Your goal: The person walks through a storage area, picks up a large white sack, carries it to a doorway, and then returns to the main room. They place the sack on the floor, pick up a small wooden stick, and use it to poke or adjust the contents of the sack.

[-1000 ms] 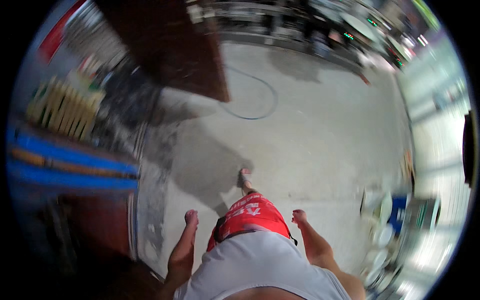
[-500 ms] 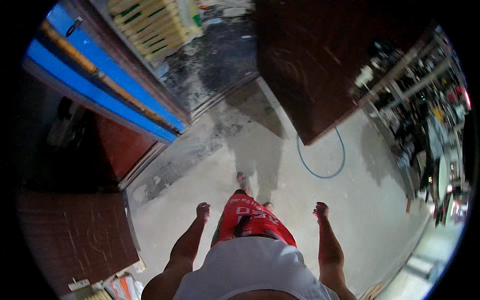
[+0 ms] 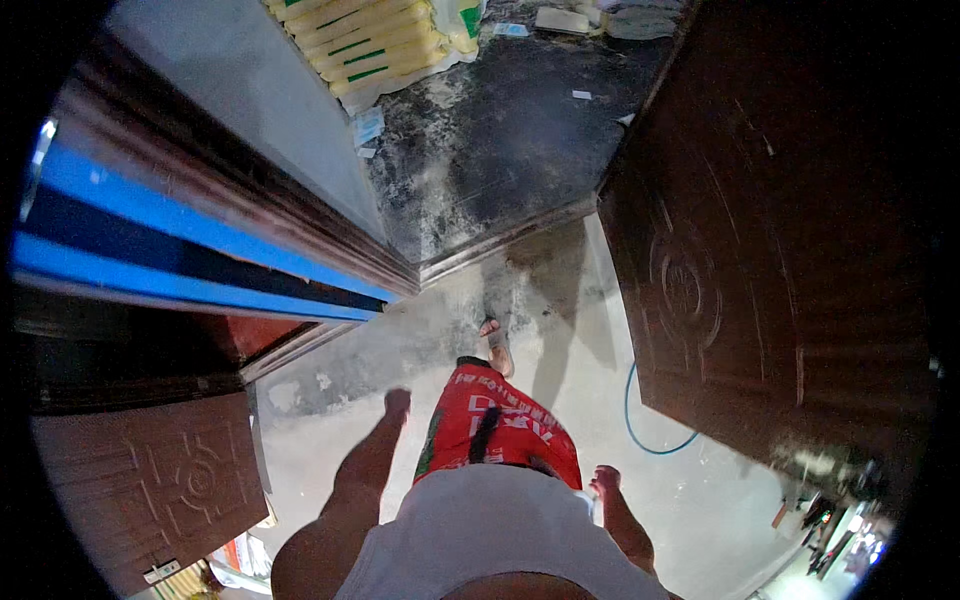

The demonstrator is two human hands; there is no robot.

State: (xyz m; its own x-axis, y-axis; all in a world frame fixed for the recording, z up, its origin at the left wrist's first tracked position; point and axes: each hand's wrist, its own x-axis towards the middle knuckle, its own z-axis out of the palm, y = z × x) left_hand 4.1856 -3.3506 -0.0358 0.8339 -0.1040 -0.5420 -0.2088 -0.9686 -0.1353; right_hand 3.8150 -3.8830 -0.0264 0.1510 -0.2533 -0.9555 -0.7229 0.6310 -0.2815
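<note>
My left hand (image 3: 397, 402) hangs beside my red lettered shorts (image 3: 485, 430), dark and blurred, so its fingers are unclear. On the other side, my right hand (image 3: 605, 480) is curled loosely near my hip, with nothing visible in it. A sandalled foot (image 3: 495, 350) steps on pale concrete before a doorway threshold (image 3: 510, 233). A brown panelled door (image 3: 750, 240) stands open at the right, nearest my right hand. A second brown door (image 3: 150, 470) is at lower left, beside a blue-and-dark frame (image 3: 180, 240).
Beyond the threshold lie a dark stained floor (image 3: 490, 150), stacked yellow sacks (image 3: 365, 40) and small scattered pale pieces. A blue hose (image 3: 645, 440) loops on the concrete under the right door. Cluttered equipment (image 3: 840, 520) shows at the lower right edge.
My view has turned left and advanced toward the doorway. The right door now fills much of the right side, and most of the cluttered equipment has left view. Both arms have swung slightly.
</note>
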